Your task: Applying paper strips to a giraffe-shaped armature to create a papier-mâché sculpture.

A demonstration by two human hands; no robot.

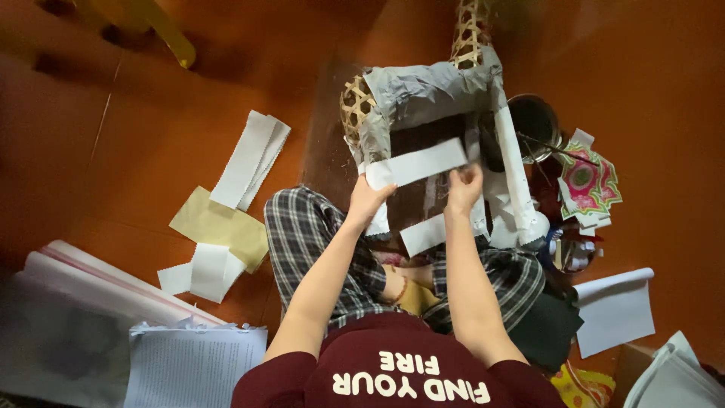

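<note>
head view: left hand [368,198] and right hand [464,187] press a white paper strip [418,164] onto the blurred frame [430,98], fingertips hidden.

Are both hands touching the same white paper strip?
Yes, the left hand presses one end of the white paper strip and the right hand presses the other, against the paper-covered bamboo frame.

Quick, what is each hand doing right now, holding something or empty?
Left hand: closed on the end of a white paper strip laid across the paper-covered basket frame.
Right hand: pressed on the same strip; its grip cannot be told.
</note>
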